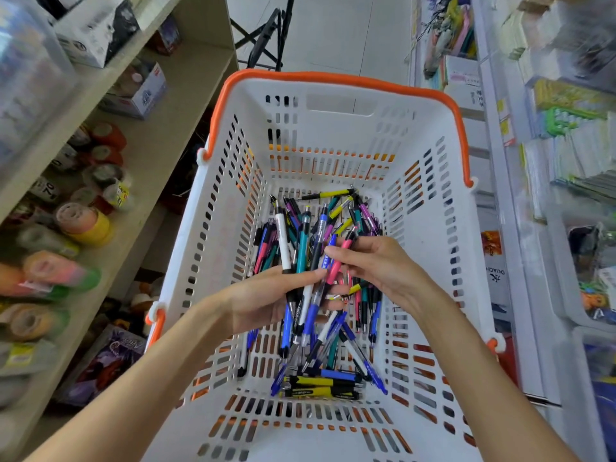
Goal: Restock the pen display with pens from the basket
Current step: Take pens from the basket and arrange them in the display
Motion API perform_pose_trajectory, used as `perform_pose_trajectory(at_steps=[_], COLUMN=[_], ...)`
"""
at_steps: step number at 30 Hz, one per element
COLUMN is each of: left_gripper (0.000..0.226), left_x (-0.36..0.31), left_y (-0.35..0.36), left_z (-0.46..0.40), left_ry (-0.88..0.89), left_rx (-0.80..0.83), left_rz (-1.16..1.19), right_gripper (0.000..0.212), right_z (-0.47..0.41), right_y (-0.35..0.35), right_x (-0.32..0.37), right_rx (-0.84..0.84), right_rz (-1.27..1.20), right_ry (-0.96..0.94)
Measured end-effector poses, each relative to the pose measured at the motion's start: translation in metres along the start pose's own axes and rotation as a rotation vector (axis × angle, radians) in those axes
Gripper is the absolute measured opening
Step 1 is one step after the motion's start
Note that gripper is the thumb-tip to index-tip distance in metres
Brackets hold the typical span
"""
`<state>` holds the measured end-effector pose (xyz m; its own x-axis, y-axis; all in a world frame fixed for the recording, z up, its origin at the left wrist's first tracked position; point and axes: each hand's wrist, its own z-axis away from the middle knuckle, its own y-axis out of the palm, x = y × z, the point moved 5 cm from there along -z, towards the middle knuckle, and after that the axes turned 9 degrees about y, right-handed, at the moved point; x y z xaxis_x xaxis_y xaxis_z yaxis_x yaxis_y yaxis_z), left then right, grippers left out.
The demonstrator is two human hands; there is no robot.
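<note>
A white slotted basket (213,228) with orange handles sits below me, its floor covered with several loose pens (326,371) in blue, yellow, teal, pink and purple. Inside it, my left hand (263,301) grips a bunch of pens (301,261) standing roughly upright, among them white, teal and blue ones. My right hand (380,265) pinches a pink pen (338,261) at the top of that bunch, fingertips touching the left hand's fingers. The pen display is not in view.
Beige shelves on the left hold tape rolls (83,221) and small boxes (136,91). On the right, white racks (520,248) carry packaged stationery. A black folding stand (266,38) is on the floor beyond the basket.
</note>
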<state>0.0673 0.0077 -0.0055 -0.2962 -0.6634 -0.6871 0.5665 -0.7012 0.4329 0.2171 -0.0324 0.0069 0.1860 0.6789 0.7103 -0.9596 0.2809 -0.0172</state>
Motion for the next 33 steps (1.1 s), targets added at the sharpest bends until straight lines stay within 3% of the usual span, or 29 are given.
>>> perform_pose_trajectory(at_steps=[3, 8, 11, 15, 18, 21, 26, 29, 31, 33], left_gripper=[0.065, 0.04, 0.035, 0.029, 0.027, 0.028, 0.035, 0.029, 0.029, 0.028], left_x=[0.003, -0.001, 0.001, 0.001, 0.001, 0.003, 0.002, -0.001, 0.001, 0.0], left_y=[-0.002, 0.003, 0.003, 0.004, 0.005, 0.005, 0.006, 0.008, 0.003, -0.005], left_z=[0.0, 0.004, 0.004, 0.002, 0.002, -0.001, -0.002, 0.0, -0.003, -0.008], left_ry=[-0.006, 0.016, 0.014, 0.056, 0.06, 0.071, 0.113, 0.119, 0.116, 0.128], left_rx=[-0.017, 0.031, 0.065, 0.065, 0.091, 0.08, 0.102, 0.129, 0.076, -0.041], left_rz=[-0.08, -0.112, -0.19, -0.23, -0.294, -0.373, -0.412, -0.326, -0.269, -0.116], right_gripper=[0.014, 0.03, 0.044, 0.015, 0.018, 0.008, 0.012, 0.007, 0.008, 0.007], right_z=[0.002, 0.007, 0.008, 0.007, 0.007, 0.008, 0.009, 0.009, 0.011, 0.014], right_y=[0.003, 0.004, 0.008, 0.002, 0.004, 0.004, -0.01, -0.023, -0.031, -0.033], right_x=[0.001, 0.005, 0.006, 0.011, 0.011, 0.015, 0.017, 0.022, 0.026, 0.026], right_rx=[0.07, 0.158, 0.109, 0.014, 0.014, -0.04, -0.154, -0.157, -0.175, -0.232], right_rz=[0.003, 0.031, 0.154, 0.245, 0.302, 0.314, 0.116, -0.231, -0.478, -0.479], right_ry=[0.018, 0.017, -0.028, -0.108, -0.152, -0.181, -0.195, -0.243, -0.291, -0.316])
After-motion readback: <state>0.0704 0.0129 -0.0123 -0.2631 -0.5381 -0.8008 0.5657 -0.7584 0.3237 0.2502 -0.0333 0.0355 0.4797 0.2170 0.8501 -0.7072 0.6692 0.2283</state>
